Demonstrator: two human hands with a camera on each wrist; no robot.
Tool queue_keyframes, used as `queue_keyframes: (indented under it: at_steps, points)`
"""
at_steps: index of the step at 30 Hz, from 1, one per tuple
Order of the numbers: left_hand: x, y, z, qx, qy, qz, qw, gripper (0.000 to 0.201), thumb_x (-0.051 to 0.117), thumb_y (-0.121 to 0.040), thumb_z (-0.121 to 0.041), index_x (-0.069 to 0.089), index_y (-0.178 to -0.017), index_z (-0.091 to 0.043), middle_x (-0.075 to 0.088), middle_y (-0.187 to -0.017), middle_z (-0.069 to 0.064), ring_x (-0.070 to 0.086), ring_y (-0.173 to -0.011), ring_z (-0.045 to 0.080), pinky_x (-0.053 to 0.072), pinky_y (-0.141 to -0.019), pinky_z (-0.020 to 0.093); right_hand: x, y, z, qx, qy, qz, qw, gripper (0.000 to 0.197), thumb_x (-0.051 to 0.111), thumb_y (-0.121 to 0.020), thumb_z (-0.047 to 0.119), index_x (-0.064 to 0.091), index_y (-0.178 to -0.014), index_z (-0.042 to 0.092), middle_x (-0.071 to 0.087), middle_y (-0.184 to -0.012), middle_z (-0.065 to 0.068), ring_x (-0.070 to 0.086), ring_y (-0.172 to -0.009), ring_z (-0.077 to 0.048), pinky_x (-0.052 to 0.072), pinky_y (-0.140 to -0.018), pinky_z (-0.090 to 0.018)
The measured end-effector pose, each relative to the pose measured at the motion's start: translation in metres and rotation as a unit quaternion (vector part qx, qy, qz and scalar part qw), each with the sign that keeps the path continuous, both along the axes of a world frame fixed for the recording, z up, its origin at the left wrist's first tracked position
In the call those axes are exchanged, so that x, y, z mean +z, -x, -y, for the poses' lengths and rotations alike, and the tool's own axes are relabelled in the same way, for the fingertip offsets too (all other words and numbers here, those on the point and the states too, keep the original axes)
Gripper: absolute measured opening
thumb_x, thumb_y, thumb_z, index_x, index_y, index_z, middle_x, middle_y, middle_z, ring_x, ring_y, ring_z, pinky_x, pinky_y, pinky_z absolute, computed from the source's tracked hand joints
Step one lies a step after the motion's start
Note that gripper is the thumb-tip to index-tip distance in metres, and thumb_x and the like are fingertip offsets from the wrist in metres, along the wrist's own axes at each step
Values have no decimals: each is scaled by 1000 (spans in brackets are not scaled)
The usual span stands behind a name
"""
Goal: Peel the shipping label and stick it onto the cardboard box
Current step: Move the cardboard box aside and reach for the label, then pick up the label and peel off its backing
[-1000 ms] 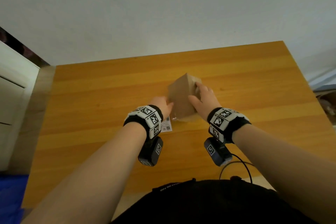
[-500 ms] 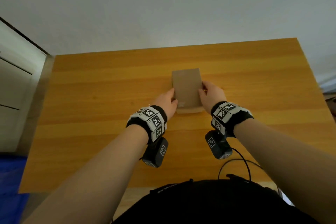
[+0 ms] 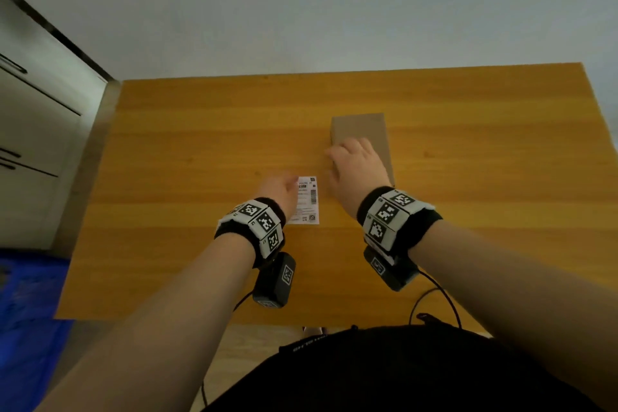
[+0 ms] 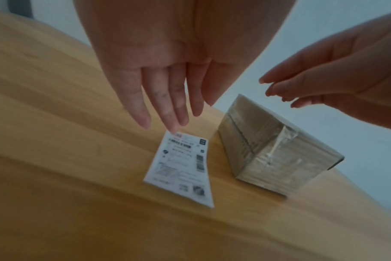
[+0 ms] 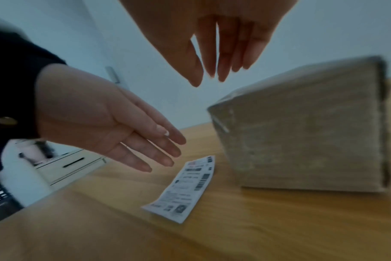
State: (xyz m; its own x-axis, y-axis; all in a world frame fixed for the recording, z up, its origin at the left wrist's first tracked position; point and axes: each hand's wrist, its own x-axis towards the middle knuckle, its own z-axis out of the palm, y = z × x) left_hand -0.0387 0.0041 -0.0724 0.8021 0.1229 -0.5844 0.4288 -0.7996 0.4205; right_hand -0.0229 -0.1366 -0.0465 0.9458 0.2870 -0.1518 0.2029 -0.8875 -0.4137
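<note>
A white shipping label (image 3: 309, 199) (image 4: 183, 167) (image 5: 185, 187) lies flat on the wooden table (image 3: 200, 150), just left of a brown taped cardboard box (image 3: 366, 130) (image 4: 272, 150) (image 5: 306, 134). My left hand (image 3: 279, 189) (image 4: 167, 109) hovers over the label's left side with its fingers straight, the tips close above the label's far corner. My right hand (image 3: 351, 160) (image 5: 219, 61) floats above the box's near left part, fingers straight and held together, holding nothing.
A white cabinet with drawers (image 3: 30, 130) stands to the left of the table. Something blue (image 3: 30, 304) sits on the floor at the lower left. Cables (image 3: 434, 301) hang from the wrist cameras near the table's front edge.
Both hands have let go of the box, which now lies flat further right. The left hand has moved over the label, now uncovered; the right hand has lifted above the box.
</note>
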Motion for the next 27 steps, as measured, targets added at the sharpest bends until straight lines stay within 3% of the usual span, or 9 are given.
queue_keyframes:
  at_steps: [2,6,9,11,13,17,22,27]
  points:
    - [-4,6,-7,-2,-26,-26,999,38,35,-100,-18,49,-135,-17,58,-132,9,59,-113,26,48,-85,30,-6,6,-12,62,-4,-56,997,30,42,-95,9,57,-121,11,56,-123,-6,49,-119,-23,45,-101,-33]
    - [-10,19,-13,1,-18,-21,1000,38,35,-100,-16,50,-134,-13,56,-135,10,57,-117,24,45,-85,26,-36,23,-37,147,76,-160,973,36,46,-94,6,53,-128,15,51,-136,-6,53,-121,-24,49,-100,-38]
    - [-15,25,-17,5,6,-18,1000,38,36,-99,-16,49,-135,-12,55,-136,9,55,-119,24,43,-85,24,-59,33,-42,133,114,-203,963,48,49,-92,8,41,-138,17,25,-155,-3,32,-138,-26,40,-109,-43]
    - [-18,27,-20,5,4,-24,1000,37,38,-99,-18,50,-133,-11,56,-134,10,56,-118,25,46,-89,29,-67,35,-41,115,119,-209,964,57,52,-90,7,33,-142,19,7,-159,-1,16,-144,-26,34,-113,-45]
    - [-23,27,-22,1,-7,-27,1000,37,39,-98,-21,49,-133,-12,55,-134,10,55,-119,25,46,-95,33,-70,35,-42,107,117,-192,968,62,53,-88,5,31,-143,21,0,-160,-2,5,-146,-27,29,-115,-48]
    - [-27,29,-24,-28,-1,-19,999,37,38,-99,-20,53,-132,-13,50,-137,11,54,-120,26,44,-98,32,-66,29,-49,76,106,-198,971,57,52,-90,6,34,-142,23,-9,-159,-7,-5,-146,-32,19,-116,-49]
    - [-33,35,-28,-77,-33,-23,996,38,39,-98,-24,53,-131,-13,44,-135,11,53,-114,28,46,-98,35,-61,20,-55,8,65,-227,972,49,48,-92,6,43,-137,24,-7,-159,-13,-7,-146,-34,13,-118,-45]
    - [-31,39,-33,-89,-22,-8,996,39,42,-97,-24,52,-133,-13,44,-139,4,55,-114,22,42,-85,24,-58,5,-59,-36,15,-268,963,47,47,-92,8,46,-137,20,4,-159,-6,0,-146,-29,13,-119,-40]
